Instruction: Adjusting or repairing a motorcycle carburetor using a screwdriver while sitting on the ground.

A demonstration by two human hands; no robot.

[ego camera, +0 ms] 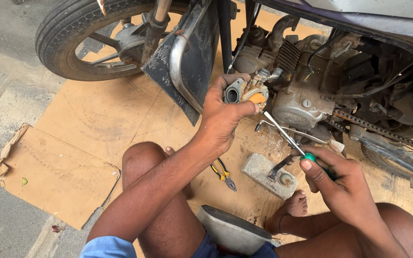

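Nearest the camera, the person sits low with bare knees drawn up, and a curved grey metal cover [230,231] lies between the legs on the ground. A bare foot [296,204] rests just beyond it on the flattened brown cardboard sheet [96,119] that covers the pavement.

The right hand [340,184] is closed around the green handle of a slim steel-shafted screwdriver [288,138]; the grip is tight on the handle, thumb laid along its top, and the shaft slants up and left towards the part held in the other hand.

Just left of that, on the cardboard, lie yellow-handled pliers [223,174] and a grey rectangular concrete block [266,176], with the motorcycle's stand foot resting on it.

Further out, the left hand [223,117] is raised and wrapped around a small grey metal carburettor with an orange fitting [247,93], its round bore facing the camera; the grip is firmly closed on the body, thumb across the front. The screwdriver tip meets the carburettor's lower right side.

Behind it stands the grey motorcycle engine [302,95] with its drive chain [383,129] running right. A dark mudguard [192,62] and the black front tyre [72,33] sit farthest, upper left.
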